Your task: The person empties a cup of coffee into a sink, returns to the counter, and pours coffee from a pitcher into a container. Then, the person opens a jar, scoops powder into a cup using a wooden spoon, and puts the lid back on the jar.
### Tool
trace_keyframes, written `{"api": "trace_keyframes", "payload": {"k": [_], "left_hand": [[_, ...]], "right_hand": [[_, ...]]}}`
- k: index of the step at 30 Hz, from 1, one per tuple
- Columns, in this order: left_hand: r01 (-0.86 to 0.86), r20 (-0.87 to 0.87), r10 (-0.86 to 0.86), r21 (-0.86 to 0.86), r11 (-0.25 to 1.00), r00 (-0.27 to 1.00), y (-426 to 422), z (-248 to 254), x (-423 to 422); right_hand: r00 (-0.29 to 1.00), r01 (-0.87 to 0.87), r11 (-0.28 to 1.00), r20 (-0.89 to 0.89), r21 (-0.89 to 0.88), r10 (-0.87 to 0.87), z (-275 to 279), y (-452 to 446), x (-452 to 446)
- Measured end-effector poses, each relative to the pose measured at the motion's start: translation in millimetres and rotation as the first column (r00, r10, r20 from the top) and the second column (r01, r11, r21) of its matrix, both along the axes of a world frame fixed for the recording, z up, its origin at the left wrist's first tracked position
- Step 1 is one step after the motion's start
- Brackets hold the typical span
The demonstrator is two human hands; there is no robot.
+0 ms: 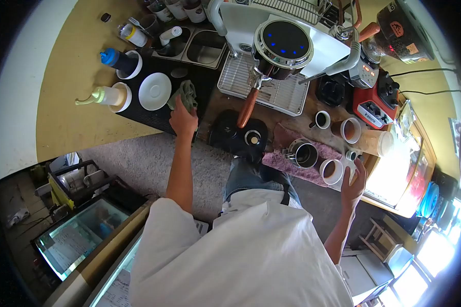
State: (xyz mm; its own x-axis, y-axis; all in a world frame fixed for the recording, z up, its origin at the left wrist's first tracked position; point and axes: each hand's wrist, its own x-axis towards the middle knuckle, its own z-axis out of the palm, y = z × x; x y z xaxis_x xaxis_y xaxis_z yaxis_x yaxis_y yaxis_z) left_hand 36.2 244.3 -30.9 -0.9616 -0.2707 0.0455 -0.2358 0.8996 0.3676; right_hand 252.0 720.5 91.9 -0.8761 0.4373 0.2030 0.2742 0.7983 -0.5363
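Note:
My left hand (183, 121) grips a grey-green cloth (187, 95) at the edge of the black mat, just right of a white saucer (154, 91). At the counter's right side, my right hand (354, 185) has its thumb and fingers apart. Its fingertips are close to small dark-topped containers (351, 155); whether they touch is hard to make out. Left of this hand stands a white cup of brown contents (331, 171). Beside that cup a metal pitcher (303, 154) rests on a pink towel (281, 137).
An espresso machine (283, 46) holds a wooden-handled portafilter (248, 107) over its drip tray (230, 77). A black tamping stand (235, 134) sits at the front edge. Squeeze bottles (107, 95) stand in bowls on the left. A red appliance (376, 105) and more cups are right.

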Motion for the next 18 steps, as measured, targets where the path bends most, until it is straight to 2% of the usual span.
{"api": "trace_keyframes", "payload": {"k": [2,4,6,8,9,10,11,12,13,14,15,17,18], "left_hand": [[0.002,0.071,-0.007,0.073,0.997,0.997,-27,-19,-8],[0.093,-0.019,-0.092,0.109,0.99,0.996,-50,6,-3],[0.006,-0.024,0.002,0.323,0.946,1.0,-47,80,14],[-0.01,-0.035,0.027,0.411,0.912,0.999,-49,134,29],[0.0,0.004,-0.003,0.511,0.86,1.0,-41,168,34],[0.009,0.046,-0.046,0.608,0.794,0.998,-32,194,41],[0.064,0.033,-0.106,0.615,0.786,0.994,-30,200,50],[0.122,0.018,-0.17,0.623,0.772,0.985,-29,205,59],[0.22,0.113,-0.352,0.596,0.772,0.929,-20,228,65],[0.324,0.205,-0.515,0.575,0.752,0.832,-9,244,69],[0.458,0.13,-0.67,0.634,0.623,0.731,-2,239,71],[0.642,-0.052,-0.88,0.704,0.304,0.473,17,227,69],[0.556,-0.065,-0.877,0.795,0.242,0.475,34,223,67]], "right_hand": [[1.0,-0.005,1.0,-0.012,0.018,0.005,20,-11,2],[1.0,0.016,0.998,-0.004,0.055,-0.016,46,-27,3],[0.996,0.019,0.994,-0.085,-0.104,-0.028,47,-33,11],[0.957,-0.108,0.942,-0.289,-0.316,0.013,63,-69,0],[0.922,-0.19,0.896,-0.387,-0.402,0.022,70,-87,-6],[0.879,-0.265,0.784,-0.475,-0.562,-0.044,70,-112,-15],[0.9,-0.342,0.702,-0.433,-0.625,0.053,69,-129,-19],[0.893,-0.424,0.77,-0.36,-0.476,0.269,48,-137,-22],[0.806,-0.575,0.71,-0.429,-0.407,0.407,52,-158,-40],[0.793,-0.606,0.611,-0.453,-0.51,0.408,59,-183,-54],[0.78,-0.625,0.577,-0.421,-0.525,0.462,66,-200,-58],[0.693,-0.72,0.487,-0.542,-0.494,0.475,50,-224,-58],[0.72,-0.694,0.467,-0.508,-0.549,0.472,46,-221,-46]]}}
